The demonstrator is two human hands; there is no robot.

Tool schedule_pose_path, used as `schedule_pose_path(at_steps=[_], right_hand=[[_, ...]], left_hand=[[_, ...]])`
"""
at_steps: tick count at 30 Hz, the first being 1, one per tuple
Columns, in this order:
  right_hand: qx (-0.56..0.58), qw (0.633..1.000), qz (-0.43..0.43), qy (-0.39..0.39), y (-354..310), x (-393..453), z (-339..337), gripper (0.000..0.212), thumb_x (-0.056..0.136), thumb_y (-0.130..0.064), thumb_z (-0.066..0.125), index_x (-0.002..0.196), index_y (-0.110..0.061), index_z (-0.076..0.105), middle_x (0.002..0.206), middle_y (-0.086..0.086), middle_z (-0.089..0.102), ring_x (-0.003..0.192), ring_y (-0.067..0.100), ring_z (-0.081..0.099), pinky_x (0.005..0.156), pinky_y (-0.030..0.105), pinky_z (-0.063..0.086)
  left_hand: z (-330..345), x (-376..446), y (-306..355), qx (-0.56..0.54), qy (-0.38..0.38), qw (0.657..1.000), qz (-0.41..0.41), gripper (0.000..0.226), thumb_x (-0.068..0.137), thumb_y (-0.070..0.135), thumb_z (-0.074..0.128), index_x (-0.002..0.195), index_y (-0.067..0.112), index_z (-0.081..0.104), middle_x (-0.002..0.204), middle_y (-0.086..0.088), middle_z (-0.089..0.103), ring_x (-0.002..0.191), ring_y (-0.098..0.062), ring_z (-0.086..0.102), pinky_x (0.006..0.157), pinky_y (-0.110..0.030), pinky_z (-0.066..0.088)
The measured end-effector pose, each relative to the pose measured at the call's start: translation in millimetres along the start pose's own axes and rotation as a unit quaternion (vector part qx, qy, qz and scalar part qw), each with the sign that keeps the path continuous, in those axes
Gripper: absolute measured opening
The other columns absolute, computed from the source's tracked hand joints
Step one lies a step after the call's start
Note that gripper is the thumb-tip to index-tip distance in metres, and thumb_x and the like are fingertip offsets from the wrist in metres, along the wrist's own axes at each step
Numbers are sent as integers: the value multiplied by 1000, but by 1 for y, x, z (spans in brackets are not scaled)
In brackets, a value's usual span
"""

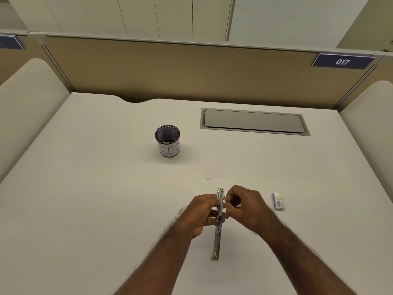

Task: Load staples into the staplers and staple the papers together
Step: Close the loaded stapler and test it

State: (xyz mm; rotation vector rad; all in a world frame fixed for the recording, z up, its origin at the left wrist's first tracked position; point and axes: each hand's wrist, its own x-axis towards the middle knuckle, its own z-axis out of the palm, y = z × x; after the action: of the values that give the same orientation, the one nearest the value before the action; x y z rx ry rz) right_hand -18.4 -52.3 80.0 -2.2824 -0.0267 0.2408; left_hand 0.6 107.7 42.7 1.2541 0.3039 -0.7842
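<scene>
- My left hand [203,211] is wrapped around the stapler [219,224], gripping it from the left side about halfway along.
- The stapler is flipped open into one long thin strip, running straight away from me, held just above the white worktop [95,199] at the near middle.
- My right hand [246,206] has its fingers curled in and pinched right at the stapler's upper part. Looks like there's something tiny and pale between the fingertips, but honestly it's too small for me to tell what it is.
- Small staple box [278,201] lies flat on the worktop just to the right of my right hand, not touching it.
- A sheet of paper [212,169] sits just beyond the stapler. It's white on white, so I can only really make out its near edge.
- Further back to the left there's a black mesh pen cup [168,140] with a white label around it, standing upright, well apart from everything else.
- Behind that to the right, a grey cable hatch [254,122] set into the worktop, lid closed.
- Number plate reading 017 [342,61] on the divider, back right.
</scene>
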Motion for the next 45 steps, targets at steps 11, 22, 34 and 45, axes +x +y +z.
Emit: schedule_pose_path(at_steps=[11, 22, 34, 45], right_hand=[[156, 983, 97, 26, 30, 3, 31, 18, 87, -11, 68, 90, -27, 74, 77, -3, 72, 69, 10, 68, 68, 28, 60], [227, 959, 161, 45, 41, -4, 52, 16, 86, -7, 69, 93, -21, 72, 68, -4, 73, 66, 10, 70, 63, 25, 59], [242, 957, 148, 58, 33, -4, 49, 12, 86, -10, 70, 94, -19, 73, 76, -5, 74, 69, 11, 71, 59, 21, 58], [240, 958, 135, 75, 24, 11, 54, 15, 84, -12, 73, 88, -26, 73, 73, -6, 74, 66, 11, 70, 58, 24, 58]], left_hand=[[-15, 33, -17, 90, 181, 979, 25, 22, 91, 5, 54, 78, 12, 70, 77, -6, 74, 61, -14, 71, 58, -28, 58], [-4, 55, -25, 304, 263, 914, 48, 28, 77, 14, 54, 50, 16, 48, 47, -1, 46, 45, -19, 40, 48, -23, 35], [0, 58, -29, 355, 307, 882, 48, 17, 82, 15, 55, 80, 16, 71, 79, -2, 73, 70, -20, 64, 59, -25, 49], [-32, 52, -30, 407, 311, 838, 186, 27, 87, 15, 56, 112, 18, 66, 115, 0, 63, 110, -19, 56, 93, -29, 44]])
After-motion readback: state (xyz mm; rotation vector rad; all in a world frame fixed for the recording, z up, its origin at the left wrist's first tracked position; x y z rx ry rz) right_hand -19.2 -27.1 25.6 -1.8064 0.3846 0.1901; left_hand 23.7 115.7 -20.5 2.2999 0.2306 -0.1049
